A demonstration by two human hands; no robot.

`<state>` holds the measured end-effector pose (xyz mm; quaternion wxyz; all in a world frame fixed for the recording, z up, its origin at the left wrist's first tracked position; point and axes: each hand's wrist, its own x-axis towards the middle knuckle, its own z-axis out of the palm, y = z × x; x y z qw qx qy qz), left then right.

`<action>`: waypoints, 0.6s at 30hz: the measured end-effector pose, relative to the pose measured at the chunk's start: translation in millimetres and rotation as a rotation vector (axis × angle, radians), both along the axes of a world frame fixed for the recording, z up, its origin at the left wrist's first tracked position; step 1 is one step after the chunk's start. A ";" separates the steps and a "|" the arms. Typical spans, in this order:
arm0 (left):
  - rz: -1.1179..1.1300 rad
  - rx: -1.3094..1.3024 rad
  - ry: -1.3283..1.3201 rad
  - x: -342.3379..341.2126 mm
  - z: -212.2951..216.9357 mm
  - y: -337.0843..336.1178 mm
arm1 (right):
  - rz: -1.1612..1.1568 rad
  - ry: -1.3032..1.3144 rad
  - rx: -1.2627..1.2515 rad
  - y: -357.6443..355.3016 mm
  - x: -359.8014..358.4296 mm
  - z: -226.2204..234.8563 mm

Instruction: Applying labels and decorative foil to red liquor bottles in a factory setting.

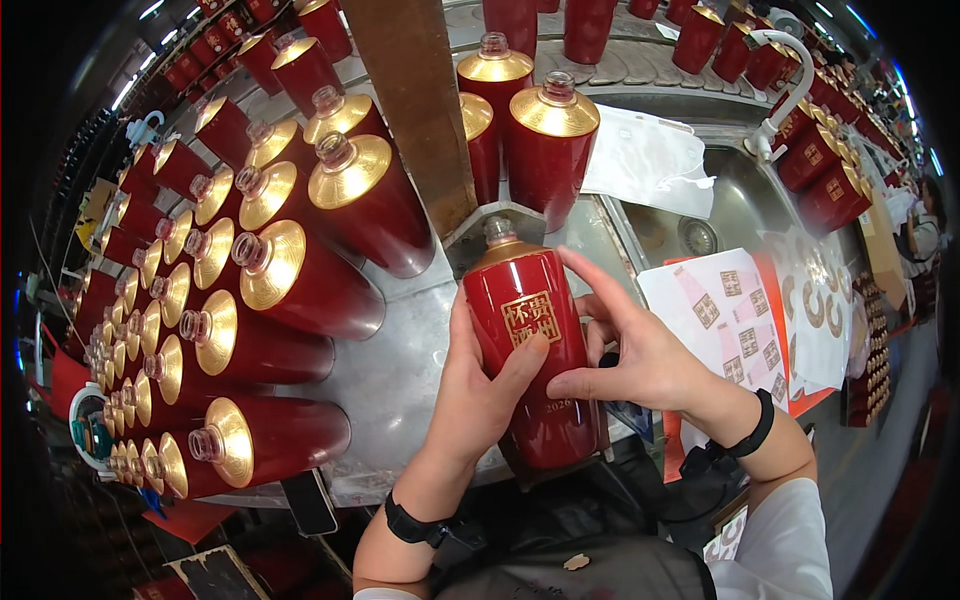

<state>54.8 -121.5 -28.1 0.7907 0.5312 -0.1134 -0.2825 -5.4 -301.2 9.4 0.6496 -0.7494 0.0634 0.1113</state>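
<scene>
A glossy red glass bottle [530,400] with a gold shoulder and a clear, uncapped neck leans in front of me. It has a square gold emblem on its front. My left hand [478,375] grips its left side, with the thumb pressed over the lower part of the emblem. From the other side, my right hand [650,350] holds it too. The right thumb lies across the front below the emblem, and the forefinger reaches up along the shoulder. The bottle's back and some fingertips behind it are hidden.
Many similar red bottles [300,270] crowd the metal table on the left. Others stand behind a brown upright post [415,100]. To the right are a sink [760,190] with a white faucet [795,80] and sheets of emblem stickers [735,320]. A phone [310,502] lies at the table's near edge.
</scene>
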 end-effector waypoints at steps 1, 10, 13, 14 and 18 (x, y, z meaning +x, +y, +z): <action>0.000 -0.004 0.003 0.0 -1.2 0.0 | -0.004 0.009 0.007 -0.4 -0.3 0.0; 0.027 0.052 -0.061 1.0 -0.6 -0.7 | -0.010 0.007 0.031 0.9 -0.4 -0.2; 0.019 0.056 -0.096 2.5 -4.6 0.1 | -0.011 0.002 0.006 0.7 -0.4 -0.3; 0.015 0.049 -0.090 2.3 -5.1 0.1 | -0.007 0.005 0.003 0.8 -0.8 -0.4; -0.002 0.028 -0.080 2.8 -3.9 0.3 | -0.008 0.011 0.014 1.4 -0.1 1.0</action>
